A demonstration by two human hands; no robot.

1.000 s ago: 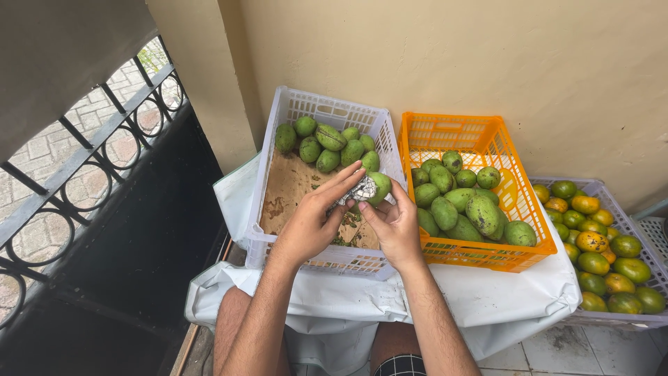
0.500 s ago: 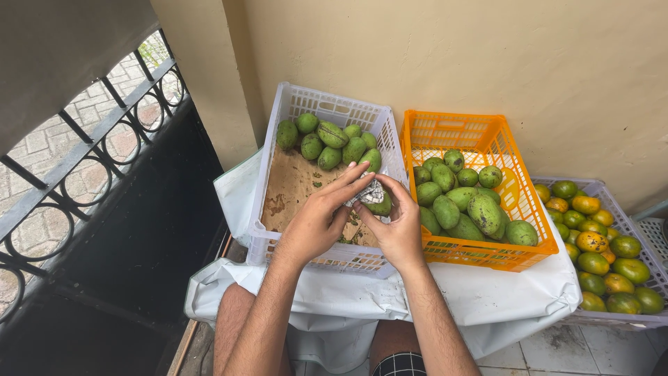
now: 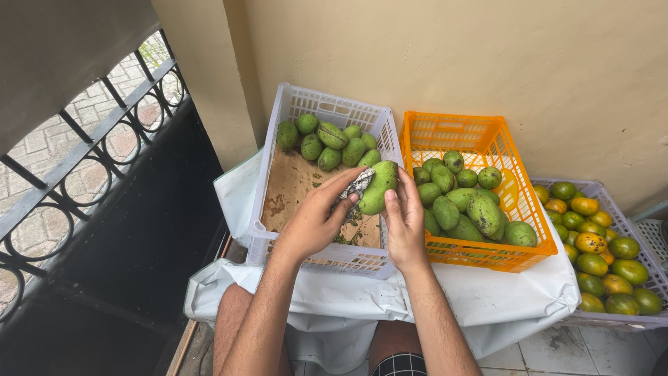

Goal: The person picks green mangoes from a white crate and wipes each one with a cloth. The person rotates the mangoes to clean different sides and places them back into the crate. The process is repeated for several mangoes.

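Observation:
My right hand [image 3: 406,221] holds a green mango [image 3: 376,186] upright over the near right corner of the pale lilac crate [image 3: 275,143]. Pinched in my left hand [image 3: 316,221] is a crumpled grey-and-white cloth [image 3: 353,189], pressed against the mango's left side. Several more green mangoes [image 3: 327,139] lie at the far end of that crate, on brown cardboard lining [image 3: 289,188].
An orange crate [image 3: 487,136] with several green mangoes stands to the right. Farther right, a second lilac crate [image 3: 630,317] holds green and orange-yellow fruit. White sheeting [image 3: 501,299] lies under the crates. A black iron railing [image 3: 83,160] runs along the left, a beige wall behind.
The mango has turned and risen slightly in my right hand. The cloth in my left hand has slid from over the fruit's front to its left side.

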